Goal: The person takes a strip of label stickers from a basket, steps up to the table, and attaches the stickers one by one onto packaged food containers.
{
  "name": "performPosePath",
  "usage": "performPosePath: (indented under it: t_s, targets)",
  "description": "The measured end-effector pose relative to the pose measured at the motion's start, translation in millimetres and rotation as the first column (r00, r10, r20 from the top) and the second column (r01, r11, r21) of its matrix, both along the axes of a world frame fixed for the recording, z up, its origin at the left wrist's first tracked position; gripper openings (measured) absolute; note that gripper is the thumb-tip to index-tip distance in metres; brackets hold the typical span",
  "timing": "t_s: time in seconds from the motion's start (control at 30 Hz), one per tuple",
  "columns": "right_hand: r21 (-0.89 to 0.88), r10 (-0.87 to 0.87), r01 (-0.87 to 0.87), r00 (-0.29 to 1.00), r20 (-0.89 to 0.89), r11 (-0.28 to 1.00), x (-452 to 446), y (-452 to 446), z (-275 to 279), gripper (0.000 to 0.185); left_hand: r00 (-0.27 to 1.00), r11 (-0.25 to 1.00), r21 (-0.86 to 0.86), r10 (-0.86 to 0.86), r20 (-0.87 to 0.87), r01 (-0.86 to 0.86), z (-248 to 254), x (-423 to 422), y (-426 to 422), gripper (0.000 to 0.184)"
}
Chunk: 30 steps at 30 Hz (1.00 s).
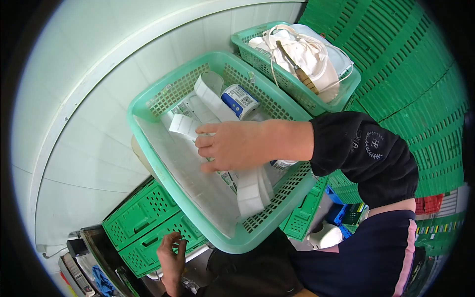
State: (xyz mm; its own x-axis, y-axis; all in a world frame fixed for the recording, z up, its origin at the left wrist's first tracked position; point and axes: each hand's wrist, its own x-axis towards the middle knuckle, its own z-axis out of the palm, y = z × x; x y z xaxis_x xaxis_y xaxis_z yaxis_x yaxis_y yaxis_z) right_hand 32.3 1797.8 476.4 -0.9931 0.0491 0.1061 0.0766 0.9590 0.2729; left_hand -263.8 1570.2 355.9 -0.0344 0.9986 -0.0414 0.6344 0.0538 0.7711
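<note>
At the far left, a pale wall [89, 128] curves up, with a blue cloth [102, 281] near its foot. Next come stacked green crates [143, 213]. In front of them is the left hand [173, 255], outside the basket, its fingers loosely curled and the thumb apart; nothing shows in its grasp. To its right, a large mint-green basket [247, 242] sits tilted across the middle, holding loose strips of white labels [251, 194] and, towards its back, a roll with a blue-and-white label [241, 101]. The right hand [230, 146] is palm down over the middle of this basket, fingers slightly spread beside a curled white strip [183, 124]; its underside is hidden, so I cannot tell whether it grips anything. Behind, to the right, a smaller basket [354, 81] holds white cords and a wooden-handled tool [307, 80]. A black sleeve [363, 148] covers the right arm, and slatted green panels [401, 74] rise at far right
</note>
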Motion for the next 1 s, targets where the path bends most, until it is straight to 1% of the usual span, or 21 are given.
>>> performPosePath:
  t_s: [0.1, 0.17, 0.2, 0.3, 0.37, 0.4, 0.47, 0.5, 0.57, 0.6, 0.67, 0.77, 0.83, 0.9, 0.93, 1.0]
  targets:
    - [0.002, 0.001, -0.001, 1.0, 0.002, 1.0, 8.2, 3.6, 5.2, 0.015, 1.0, 1.0, -0.029, -0.003, 0.0, 0.003, -3.6, 3.0, -4.2, 0.021]
    - [0.038, -0.009, 0.007, 0.997, 0.072, 0.999, 13.7, 4.1, 9.5, 0.011, 1.0, 1.0, -0.021, -0.018, -0.016, 0.018, -2.2, 6.6, -5.1, 0.021]
    - [0.036, -0.008, 0.006, 0.998, 0.07, 0.999, 16.5, 4.7, 12.4, 0.011, 0.999, 0.999, -0.011, -0.033, -0.03, 0.032, -0.7, 8.4, -5.0, 0.021]
    - [0.007, 0.02, -0.021, 0.996, 0.082, 1.0, 25.7, 10.1, 16.1, 0.008, 0.999, 0.999, -0.017, -0.036, -0.033, 0.035, 6.6, 13.1, -4.7, 0.021]
    - [-0.111, 0.002, 0.007, 0.997, 0.078, 0.994, 32.2, 15.6, 12.8, 0.008, 0.999, 0.999, -0.013, -0.03, -0.039, 0.03, 9.5, 15.3, -5.7, 0.021]
    - [-0.112, 0.007, 0.002, 0.997, 0.076, 0.994, 35.3, 15.8, 13.9, 0.008, 0.999, 0.999, -0.006, -0.032, -0.042, 0.032, 10.2, 15.9, -7.1, 0.021]
    - [-0.168, -0.058, 0.063, 0.998, 0.034, 0.984, 42.0, 15.9, 18.4, 0.007, 0.998, 1.0, -0.014, -0.018, -0.06, 0.017, 10.8, 17.5, -10.8, 0.021]
    - [-0.168, -0.05, 0.055, 0.998, 0.036, 0.984, 45.3, 18.0, 18.9, 0.007, 0.997, 1.0, -0.021, -0.008, -0.076, 0.007, 10.7, 18.3, -12.3, 0.022]
    - [-0.156, -0.038, 0.027, 0.997, -0.072, 0.987, 50.9, 22.7, 19.6, 0.008, 0.998, 1.0, -0.025, 0.002, -0.068, -0.004, 11.4, 19.8, -15.8, 0.023]
    - [-0.158, -0.029, 0.018, 0.997, -0.071, 0.987, 53.5, 24.1, 20.0, 0.008, 0.998, 1.0, -0.027, 0.003, -0.063, -0.004, 11.6, 20.5, -17.5, 0.024]
    - [-0.26, -0.102, 0.084, 0.993, -0.058, 0.962, 57.1, 24.6, 21.6, 0.009, 0.998, 1.0, -0.026, 0.009, -0.068, -0.011, 12.2, 21.9, -18.7, 0.024]
    - [-0.237, -0.086, 0.064, 0.993, -0.084, 0.969, 53.9, 22.6, 22.9, 0.012, 0.998, 1.0, -0.022, 0.009, -0.07, -0.01, 16.7, 25.9, -16.5, 0.025]
    - [-0.242, -0.085, 0.066, 0.994, -0.07, 0.968, 52.2, 22.8, 23.9, 0.012, 0.998, 1.0, -0.02, 0.011, -0.064, -0.012, 22.1, 27.0, -12.8, 0.025]
    - [-0.24, -0.081, 0.066, 0.995, -0.054, 0.969, 53.3, 24.0, 26.9, 0.013, 0.992, 0.998, 0.064, 0.01, -0.127, -0.002, 29.6, 23.0, -5.3, 0.024]
    - [-0.236, -0.07, 0.059, 0.997, -0.039, 0.97, 54.9, 25.7, 28.4, 0.012, 0.988, 0.995, 0.076, 0.079, -0.133, -0.069, 37.5, 21.4, -0.8, 0.022]
    - [-0.223, -0.048, 0.043, 0.999, -0.02, 0.974, 57.2, 28.1, 29.7, 0.012, 0.978, 0.971, 0.191, 0.17, -0.121, -0.145, 60.1, 19.2, 16.3, 0.02]
